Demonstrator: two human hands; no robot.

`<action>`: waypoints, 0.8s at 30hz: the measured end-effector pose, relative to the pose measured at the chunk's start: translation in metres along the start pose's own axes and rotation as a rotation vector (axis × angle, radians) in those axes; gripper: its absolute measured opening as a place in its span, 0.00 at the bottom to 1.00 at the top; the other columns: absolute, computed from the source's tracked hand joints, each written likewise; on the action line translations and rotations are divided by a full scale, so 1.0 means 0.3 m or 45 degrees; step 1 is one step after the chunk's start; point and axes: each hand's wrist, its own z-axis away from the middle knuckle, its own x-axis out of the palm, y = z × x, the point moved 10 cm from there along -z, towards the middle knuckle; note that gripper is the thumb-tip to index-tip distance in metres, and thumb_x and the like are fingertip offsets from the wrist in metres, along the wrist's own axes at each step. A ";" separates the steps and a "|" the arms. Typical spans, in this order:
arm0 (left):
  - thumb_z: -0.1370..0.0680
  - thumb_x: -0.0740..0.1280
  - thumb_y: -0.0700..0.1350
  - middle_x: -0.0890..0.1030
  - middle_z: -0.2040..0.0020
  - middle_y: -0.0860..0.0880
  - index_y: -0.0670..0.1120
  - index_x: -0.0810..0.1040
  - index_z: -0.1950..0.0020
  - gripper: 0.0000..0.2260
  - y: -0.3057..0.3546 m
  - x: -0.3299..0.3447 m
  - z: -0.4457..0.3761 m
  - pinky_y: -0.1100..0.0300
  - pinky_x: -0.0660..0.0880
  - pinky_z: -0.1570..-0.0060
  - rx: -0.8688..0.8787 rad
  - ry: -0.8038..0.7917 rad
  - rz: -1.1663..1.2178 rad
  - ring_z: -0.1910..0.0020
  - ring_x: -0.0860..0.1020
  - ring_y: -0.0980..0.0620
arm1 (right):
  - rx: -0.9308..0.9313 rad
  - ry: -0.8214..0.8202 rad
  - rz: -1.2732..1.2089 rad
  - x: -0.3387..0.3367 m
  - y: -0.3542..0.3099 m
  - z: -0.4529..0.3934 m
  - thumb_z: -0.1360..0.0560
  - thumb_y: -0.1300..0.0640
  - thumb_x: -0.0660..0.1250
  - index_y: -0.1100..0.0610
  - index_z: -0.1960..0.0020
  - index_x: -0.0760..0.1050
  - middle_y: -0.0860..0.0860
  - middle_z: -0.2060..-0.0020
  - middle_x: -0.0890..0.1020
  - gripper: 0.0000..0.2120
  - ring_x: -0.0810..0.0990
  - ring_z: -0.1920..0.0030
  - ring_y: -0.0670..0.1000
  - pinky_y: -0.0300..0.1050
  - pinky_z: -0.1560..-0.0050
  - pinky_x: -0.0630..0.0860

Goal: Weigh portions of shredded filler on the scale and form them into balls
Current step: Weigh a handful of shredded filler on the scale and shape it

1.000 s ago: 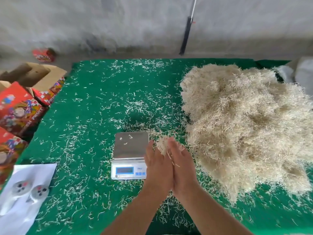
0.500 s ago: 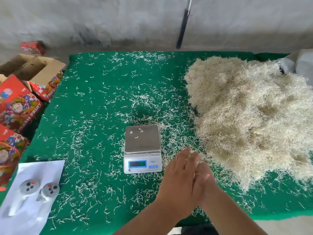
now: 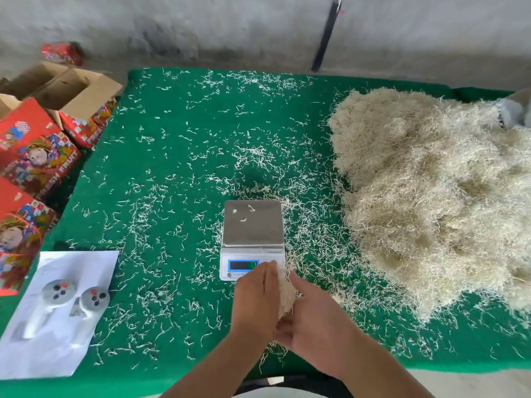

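A small clump of shredded filler sits squeezed between the left hand and right hand, just in front of the scale. Its steel pan holds a few loose strands. The big filler pile lies right on the green worktop. Open cardboard boxes stand left.

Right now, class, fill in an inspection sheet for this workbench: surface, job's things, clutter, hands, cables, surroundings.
Surface: green felt-covered table, strewn with pale loose shreds.
Job's things: small white digital scale with steel pan, only a few strands on the pan; large beige heap of shredded filler to its right; pale wad of filler between the palms.
Clutter: white paper sheet carrying two grey handheld controllers.
Hands: left hand and right hand press the wad between them.
Cables: nothing seen.
Surroundings: red printed fruit cartons, open brown cardboard box, grey wall, dark pole.
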 end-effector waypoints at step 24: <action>0.12 0.56 0.47 0.83 0.34 0.46 0.43 0.80 0.34 0.16 -0.539 -0.470 0.091 0.41 0.75 0.36 -0.568 0.349 0.634 0.32 0.79 0.46 | -0.515 0.096 1.171 0.092 -0.271 -0.667 0.25 0.47 0.75 0.44 0.36 0.75 0.38 0.59 0.84 0.19 0.85 0.53 0.41 0.32 0.62 0.76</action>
